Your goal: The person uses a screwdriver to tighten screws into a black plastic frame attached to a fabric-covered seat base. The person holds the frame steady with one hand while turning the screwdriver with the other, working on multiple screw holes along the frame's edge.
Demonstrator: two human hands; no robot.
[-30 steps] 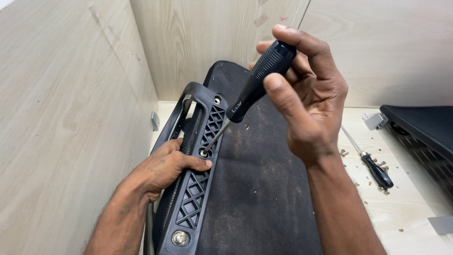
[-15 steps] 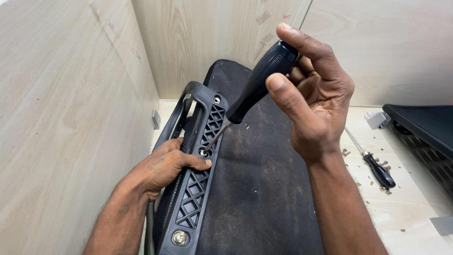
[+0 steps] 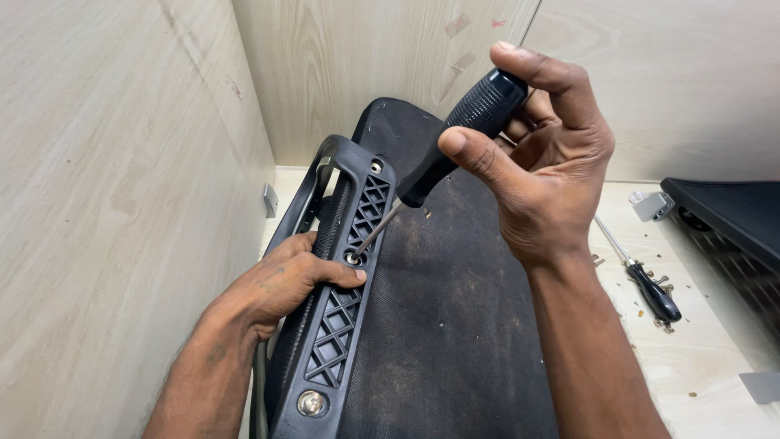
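The right hand (image 3: 544, 175), in the upper right of the frame, is closed around the black ribbed handle of a screwdriver (image 3: 455, 138), thumb and forefinger pinching it near the top and the other fingers curled behind, a grip that suits turning the tool about its own axis. The left hand (image 3: 280, 284), at lower left, lies over the black bracket (image 3: 341, 325) with its fingers wrapped round the outer edge and the thumb stretched along the top, just beside the screw hole (image 3: 353, 258); held so, it appears to steady the part against the push and twist of the tool. The screwdriver's long axis runs on a slant from upper right down to lower left: the handle is high near the centre top, the thin shaft descends, and the tip sits in the hole at the middle of the bracket, right by the left thumb. The bracket is a long latticed plastic piece lying along the left edge of a dark seat pad (image 3: 439, 325), its length running from the bottom of the frame up toward the centre; a metal bolt (image 3: 309, 402) shows at its near end. Pale wood panels (image 3: 106, 203) close in at left and behind. At right, well apart, a second screwdriver (image 3: 646, 280) lies on the floor among loose screws (image 3: 662, 323).
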